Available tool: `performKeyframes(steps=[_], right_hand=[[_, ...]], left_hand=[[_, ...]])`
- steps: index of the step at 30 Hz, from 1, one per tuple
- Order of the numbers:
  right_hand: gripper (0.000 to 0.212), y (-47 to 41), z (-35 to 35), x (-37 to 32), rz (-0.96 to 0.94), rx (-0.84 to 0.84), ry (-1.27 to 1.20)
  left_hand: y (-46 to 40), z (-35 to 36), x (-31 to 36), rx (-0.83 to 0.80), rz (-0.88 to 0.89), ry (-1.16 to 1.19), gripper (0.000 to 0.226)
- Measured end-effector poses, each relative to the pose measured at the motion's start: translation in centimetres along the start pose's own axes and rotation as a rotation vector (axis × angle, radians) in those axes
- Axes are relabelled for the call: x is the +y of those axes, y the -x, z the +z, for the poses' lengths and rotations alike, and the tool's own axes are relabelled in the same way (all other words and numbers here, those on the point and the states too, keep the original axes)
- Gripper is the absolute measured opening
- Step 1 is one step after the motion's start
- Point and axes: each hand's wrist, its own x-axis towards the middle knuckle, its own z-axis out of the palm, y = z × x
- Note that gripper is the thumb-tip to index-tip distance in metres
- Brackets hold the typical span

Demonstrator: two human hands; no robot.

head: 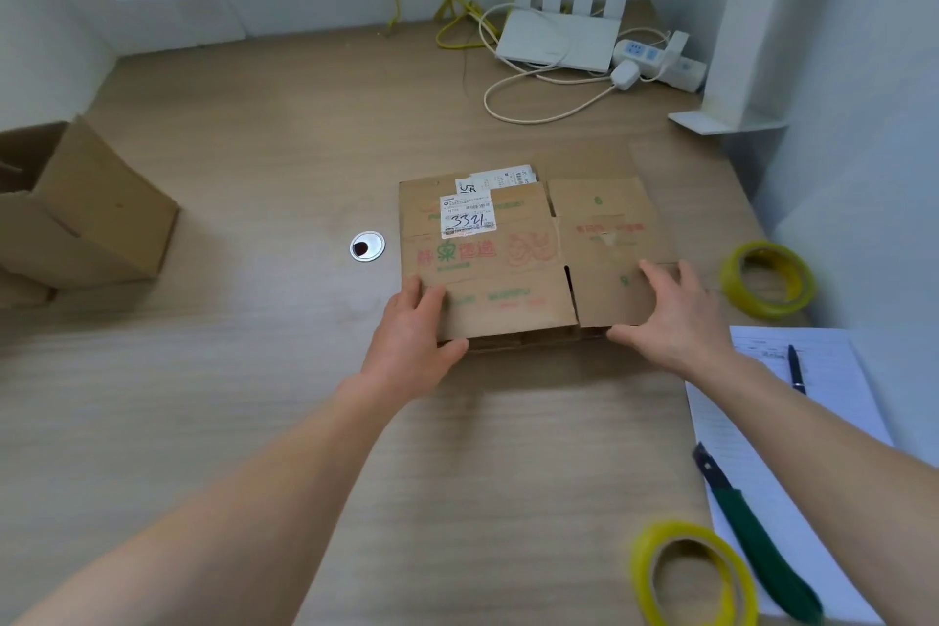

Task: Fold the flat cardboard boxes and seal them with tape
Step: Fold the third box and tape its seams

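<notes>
Step in hand, as I judge it: taking up a flattened cardboard box (528, 259) for erecting. It lies flat on the table (284, 158), a little right of centre, printed face and shipping label (467, 218) upward.

My left hand (412, 325) grasps the near-left corner: fingers on the top face, thumb curled under the near edge. My right hand (673, 315) grasps the near-right corner in the same way, fingers spread on the top panel, thumb along the near edge. Neither hand is clenched empty or released.

Next move, in my estimation: lift the near edge, separate the layers and push the panels square, then fold the flaps in. This calls for free space in front of me and a tape roll within reach.

Surroundings:
- One yellow tape roll (768, 285) just right of the box, near my right hand.
- A second tape roll (691, 574) at the near right.
- A green-handled cutter (757, 534) and a pen (795, 369) on a sheet of paper (833, 422), right side.
- An opened carton (86, 214) at far left, well apart.
- A round cable port (367, 246) just left of the box.
- Router (559, 36), power strip (660, 59) and cables at the far edge.

Possible obstruction: the right tape roll could be struck as the box opens.
</notes>
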Motion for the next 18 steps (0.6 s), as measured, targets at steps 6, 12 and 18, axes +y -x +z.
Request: performKeyframes(steps=[6, 12, 18], right_hand=[[0.075, 2.0, -1.4, -0.8, -0.117, 0.124, -0.107], [0.051, 5.6, -3.6, -3.5, -0.335, 0.337, -0.251], [0.052, 11.6, -5.3, -7.0, -0.44, 0.409, -0.316]], left_hand=[[1.8, -1.9, 1.0, 0.172, 0.048, 0.06, 0.036], [4.1, -4.4, 2.6, 0.306, 0.07, 0.151, 0.042], [8.6, -7.8, 3.4, 0.447, 0.086, 0.277, 0.041]])
